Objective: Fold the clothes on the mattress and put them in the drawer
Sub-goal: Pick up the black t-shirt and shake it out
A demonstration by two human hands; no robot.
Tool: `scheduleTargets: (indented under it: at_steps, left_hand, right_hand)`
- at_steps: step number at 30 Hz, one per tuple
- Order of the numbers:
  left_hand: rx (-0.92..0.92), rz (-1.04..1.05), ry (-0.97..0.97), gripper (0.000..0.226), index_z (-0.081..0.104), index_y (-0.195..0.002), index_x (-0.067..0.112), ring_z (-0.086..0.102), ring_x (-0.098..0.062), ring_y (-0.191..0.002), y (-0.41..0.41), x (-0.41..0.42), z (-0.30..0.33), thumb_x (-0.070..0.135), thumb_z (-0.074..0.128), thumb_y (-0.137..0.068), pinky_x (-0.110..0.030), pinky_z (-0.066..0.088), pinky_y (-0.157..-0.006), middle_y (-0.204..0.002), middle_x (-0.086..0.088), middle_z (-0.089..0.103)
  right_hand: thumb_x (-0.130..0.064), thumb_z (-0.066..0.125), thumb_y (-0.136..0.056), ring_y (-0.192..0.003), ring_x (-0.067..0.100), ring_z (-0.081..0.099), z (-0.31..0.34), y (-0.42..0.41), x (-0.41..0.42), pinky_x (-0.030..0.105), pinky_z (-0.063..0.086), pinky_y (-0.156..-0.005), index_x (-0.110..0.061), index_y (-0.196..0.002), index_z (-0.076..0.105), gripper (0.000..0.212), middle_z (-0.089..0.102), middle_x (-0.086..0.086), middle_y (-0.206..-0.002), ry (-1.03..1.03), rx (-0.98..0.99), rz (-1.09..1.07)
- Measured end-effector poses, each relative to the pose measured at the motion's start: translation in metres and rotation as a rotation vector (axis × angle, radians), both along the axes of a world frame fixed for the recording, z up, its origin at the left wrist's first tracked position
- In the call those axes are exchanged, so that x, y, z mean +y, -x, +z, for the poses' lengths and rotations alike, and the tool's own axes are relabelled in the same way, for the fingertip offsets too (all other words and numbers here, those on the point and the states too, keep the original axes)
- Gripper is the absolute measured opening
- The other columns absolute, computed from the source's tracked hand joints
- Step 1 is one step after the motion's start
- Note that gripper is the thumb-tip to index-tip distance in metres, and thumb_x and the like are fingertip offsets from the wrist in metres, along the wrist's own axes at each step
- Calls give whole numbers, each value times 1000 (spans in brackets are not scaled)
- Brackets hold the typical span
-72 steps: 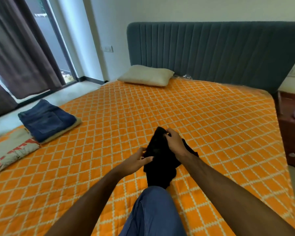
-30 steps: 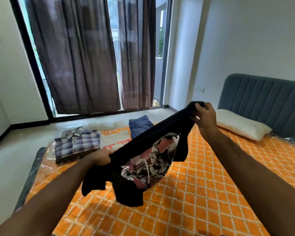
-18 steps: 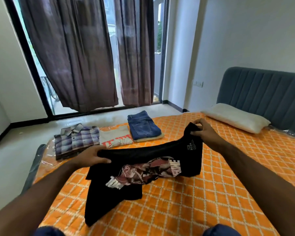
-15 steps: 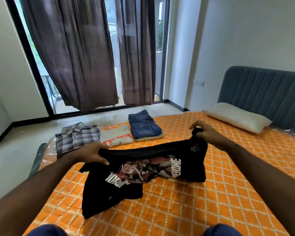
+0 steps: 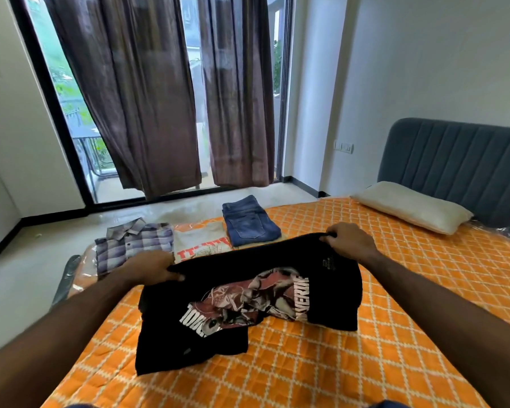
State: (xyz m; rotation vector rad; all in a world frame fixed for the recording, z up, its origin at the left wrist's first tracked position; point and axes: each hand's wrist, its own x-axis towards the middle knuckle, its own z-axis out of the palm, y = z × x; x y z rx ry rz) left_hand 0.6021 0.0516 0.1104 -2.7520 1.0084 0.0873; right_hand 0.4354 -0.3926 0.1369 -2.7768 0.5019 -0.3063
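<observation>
- Your orange quilted mattress cover with its white diamond stitching [image 5: 395,304] fills the lower half of the view, as it did half a second ago; your head has barely moved since then, and the grey padded headboard [image 5: 460,160] stays at the far right.
- The brown curtains [image 5: 159,98] hang over the tall glass door behind the bed, in the same place as before.
- The black T-shirt with a red-and-white printed graphic [image 5: 248,304] is now lower than in the earlier frames: a second ago you held it up in the air, and now most of its body lies on the mattress in front of you, with only the top edge lifted between your hands. The cloth is more spread out than half a second ago, though its lower left part is still rumpled and doubled over.
- The cream pillow [image 5: 409,210] lies against the headboard, unmoved.
- The three folded clothes sit in a row at the far edge of the mattress, unchanged: the folded blue jeans [image 5: 248,225], the folded purple-grey checked shirt [image 5: 130,245] and the folded cream T-shirt with red lettering [image 5: 200,245] between them.
- Your right hand [image 5: 351,242] pinches the shirt's top edge at its right corner, fingers curled over the cloth.
- Your left hand [image 5: 150,267] grips the same edge at the left end, thumb and fingers closed on the fabric.
</observation>
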Motion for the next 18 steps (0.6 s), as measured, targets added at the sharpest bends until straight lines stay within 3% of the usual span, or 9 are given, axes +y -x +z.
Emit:
scheduleTargets:
  at_steps: [2, 4, 6, 8, 10, 12, 14, 16, 18]
  left_hand:
    - [92, -28, 236, 61, 64, -91, 9, 59, -16, -74, -4, -4, 6, 66, 42, -92, -30, 41, -62, -82, -1, 62]
    - [153, -97, 428, 59, 66, -91, 6, 61, -20, -80, -6, -7, 5, 59, 40, -92, -38, 47, -74, -87, -4, 62]
    - [245, -124, 656, 39, 65, -95, 7, 62, -20, -85, -8, -8, 0, 43, 51, -98, -38, 46, -75, -89, -5, 63]
    - [354, -146, 836, 22, 63, -88, 16, 59, -14, -75, -7, -10, -2, 37, 62, -96, -31, 41, -68, -79, 1, 61]
    - [473, -142, 874, 21, 58, -77, 26, 51, -5, -66, -6, -9, -5, 32, 72, -92, -25, 35, -61, -69, 10, 53]
    - [422, -184, 742, 26, 53, -77, 33, 48, -1, -64, -7, -5, -10, 30, 76, -89, -24, 34, -60, -68, 13, 51]
    - [210, -261, 398, 21, 51, -88, 37, 53, -1, -73, -7, -1, -9, 37, 71, -88, -26, 36, -64, -79, 15, 56]
    - [-36, -312, 71, 22, 51, -111, 38, 61, -10, -89, -7, 4, -8, 44, 55, -90, -27, 36, -66, -97, 10, 64]
    - [-149, -278, -32, 34, 48, -125, 38, 64, -17, -98, -13, 14, -9, 44, 44, -91, -30, 41, -65, -108, 6, 66]
  right_hand:
    - [-38, 65, -93, -86, 18, 65, 7, -3, -1, 38, 55, -75, -29, -89, 73, 13, 71, -4, -90, 6, -38, 38]
    - [-23, 66, -91, -90, 19, 65, 17, -3, -2, 39, 54, -80, -24, -94, 77, 11, 73, -2, -93, -28, -54, 116]
    - [-9, 62, -89, -92, 21, 64, 23, -3, -6, 37, 52, -82, -19, -98, 76, 20, 73, 1, -96, -53, -119, 143]
    - [-4, 55, -89, -91, 22, 63, 27, -3, -11, 37, 50, -80, -19, -98, 71, 24, 71, 3, -97, -70, -180, 127]
    - [-7, 50, -91, -90, 24, 62, 29, -2, -15, 39, 50, -79, -24, -95, 64, 22, 69, 3, -96, -59, -180, 132]
    - [-15, 47, -97, -87, 26, 63, 31, 2, -16, 44, 53, -75, -28, -96, 55, 15, 68, 3, -96, 37, -136, 167]
    - [-24, 44, -103, -80, 27, 62, 34, 9, -13, 41, 51, -67, -26, -104, 50, 7, 68, 6, -98, 219, -66, 222]
    - [-34, 48, -104, -77, 23, 61, 37, 14, -9, 36, 45, -62, -24, -113, 52, 15, 68, 4, -96, 432, 1, 320]
    - [-49, 56, -99, -77, 15, 58, 41, 17, -9, 33, 43, -63, -28, -111, 54, 25, 64, -6, -89, 498, 68, 395]
